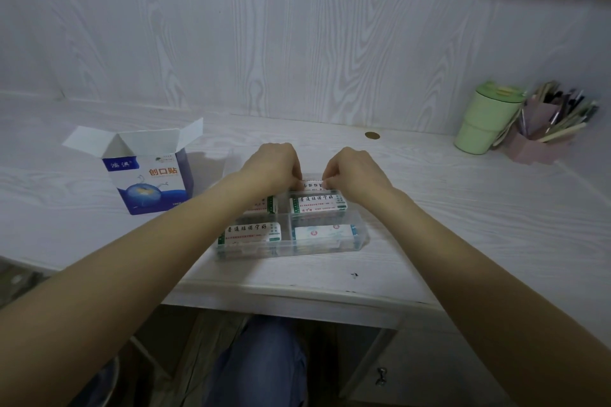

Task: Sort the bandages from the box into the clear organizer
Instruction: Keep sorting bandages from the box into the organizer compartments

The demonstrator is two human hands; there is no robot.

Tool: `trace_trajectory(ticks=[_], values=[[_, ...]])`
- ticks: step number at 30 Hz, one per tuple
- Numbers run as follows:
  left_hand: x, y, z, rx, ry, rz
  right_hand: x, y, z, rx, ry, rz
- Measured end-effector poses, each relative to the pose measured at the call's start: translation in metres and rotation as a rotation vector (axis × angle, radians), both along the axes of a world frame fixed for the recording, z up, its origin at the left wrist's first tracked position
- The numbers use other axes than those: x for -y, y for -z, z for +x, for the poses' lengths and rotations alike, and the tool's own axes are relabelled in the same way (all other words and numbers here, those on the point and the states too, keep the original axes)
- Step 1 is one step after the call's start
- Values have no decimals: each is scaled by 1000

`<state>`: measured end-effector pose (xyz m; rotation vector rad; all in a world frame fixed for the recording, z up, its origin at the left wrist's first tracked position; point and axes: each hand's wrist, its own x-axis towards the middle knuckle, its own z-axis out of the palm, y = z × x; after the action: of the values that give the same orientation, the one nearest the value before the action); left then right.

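Note:
A clear organizer [358, 243] with several compartments sits on the white desk in front of me. White bandage packs lie in it: one at front left [249, 233], one at front right [322, 233], one at middle right [317, 203]. My left hand [272, 163] and my right hand [353, 173] both pinch the ends of a white bandage stack [312, 184] over the organizer's back right part. A further pack under my left wrist is mostly hidden. The blue and white bandage box [148, 175] stands open to the left.
A green lidded cup [486, 122] and a pink holder full of pens [545, 139] stand at the back right. A small brass disc [372, 135] lies behind the organizer. The desk's front edge runs just below the organizer, with my knees under it.

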<state>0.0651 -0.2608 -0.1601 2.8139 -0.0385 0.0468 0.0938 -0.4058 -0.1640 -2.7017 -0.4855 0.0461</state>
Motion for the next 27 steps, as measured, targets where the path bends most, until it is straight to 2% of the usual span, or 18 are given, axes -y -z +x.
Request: trace_trajectory(ticks=[7,14,20,24,26,27], values=[[-1,-3,-4,4,1,-14,0,-5,-4,-7,9,-4],[-15,-29,-30,115,31,-3,-3,-25,-16,50,-32,43],[-55,-48,-72,306,-43,-88,-40,-43,-43,151,-213,220],[-87,-52,-90,443,-145,-48,-76,-51,-56,271,-368,203],[-107,-52,-95,425,-208,36,-94,-50,-60,293,-452,145],[-118,-51,-96,354,-237,99,-101,-49,-61,284,-484,117]])
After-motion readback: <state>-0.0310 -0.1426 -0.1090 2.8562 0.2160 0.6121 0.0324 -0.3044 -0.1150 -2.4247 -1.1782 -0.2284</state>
